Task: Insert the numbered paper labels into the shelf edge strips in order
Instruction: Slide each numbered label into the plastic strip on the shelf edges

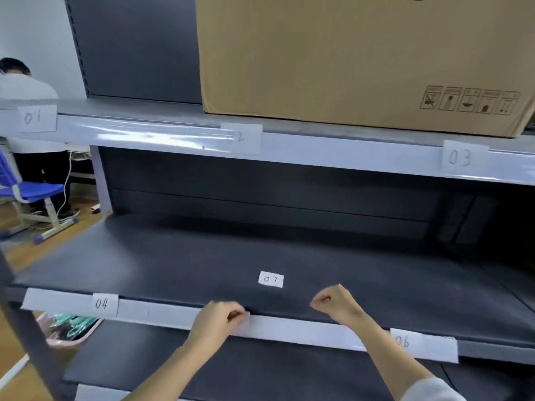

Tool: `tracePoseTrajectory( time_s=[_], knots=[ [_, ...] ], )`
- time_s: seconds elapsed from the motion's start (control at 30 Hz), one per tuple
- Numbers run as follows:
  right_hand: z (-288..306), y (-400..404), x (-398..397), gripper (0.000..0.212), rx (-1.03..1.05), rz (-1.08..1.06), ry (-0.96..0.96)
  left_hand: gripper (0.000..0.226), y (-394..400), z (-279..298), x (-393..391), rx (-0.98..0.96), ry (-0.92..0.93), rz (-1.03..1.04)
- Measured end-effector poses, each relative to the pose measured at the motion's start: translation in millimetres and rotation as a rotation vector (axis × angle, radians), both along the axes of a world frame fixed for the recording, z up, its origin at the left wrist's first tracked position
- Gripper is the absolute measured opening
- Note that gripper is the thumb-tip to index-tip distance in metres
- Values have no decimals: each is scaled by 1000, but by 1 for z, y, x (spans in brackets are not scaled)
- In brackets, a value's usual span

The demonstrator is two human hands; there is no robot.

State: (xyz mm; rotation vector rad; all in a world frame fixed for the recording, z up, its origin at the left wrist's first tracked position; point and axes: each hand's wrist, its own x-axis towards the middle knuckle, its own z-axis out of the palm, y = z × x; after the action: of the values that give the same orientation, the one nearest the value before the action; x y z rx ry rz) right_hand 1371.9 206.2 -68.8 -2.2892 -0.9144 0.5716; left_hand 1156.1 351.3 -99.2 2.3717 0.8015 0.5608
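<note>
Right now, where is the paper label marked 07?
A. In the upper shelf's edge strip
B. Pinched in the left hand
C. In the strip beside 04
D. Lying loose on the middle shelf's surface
D: the 07 label lies flat on the dark middle shelf, behind both hands.

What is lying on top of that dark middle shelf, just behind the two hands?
A small white paper label marked 07 lies flat on the dark grey middle shelf, alone. The far right corner of the shelf is in shadow, so anything there cannot be made out.
</note>
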Motion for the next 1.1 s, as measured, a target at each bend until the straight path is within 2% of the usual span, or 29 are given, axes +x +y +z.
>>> tracePoseTrajectory(
  time_s=[0.2,0.5,0.53,0.6,0.67,0.73,0.8,0.9,1.1],
  knots=[
    [0,47,-4,26,-38,-63,-24,6,41,-6,2,9,-47,-77],
    [-5,102,-4,41,-109,-59,-79,6,80,-13,-7,26,33,-66],
    [-6,105,-5,38,-125,-57,-85,5,85,-13,-8,32,44,-61],
    [-8,107,-7,12,-178,-62,-108,5,90,-14,-9,29,49,-47],
    [-14,109,-6,38,-192,-101,-139,6,91,-14,-8,30,49,-36],
    [-16,110,-7,49,-197,-108,-177,6,93,-14,-7,30,47,-30],
    [-19,112,-6,45,-207,-116,-190,6,95,-15,-4,28,48,-40],
    [-12,114,-7,20,-214,-114,-193,6,95,-15,-1,23,48,-62],
    [-3,115,-2,19,-129,-146,-97,8,95,-15,-3,11,42,-64]
  ],
)
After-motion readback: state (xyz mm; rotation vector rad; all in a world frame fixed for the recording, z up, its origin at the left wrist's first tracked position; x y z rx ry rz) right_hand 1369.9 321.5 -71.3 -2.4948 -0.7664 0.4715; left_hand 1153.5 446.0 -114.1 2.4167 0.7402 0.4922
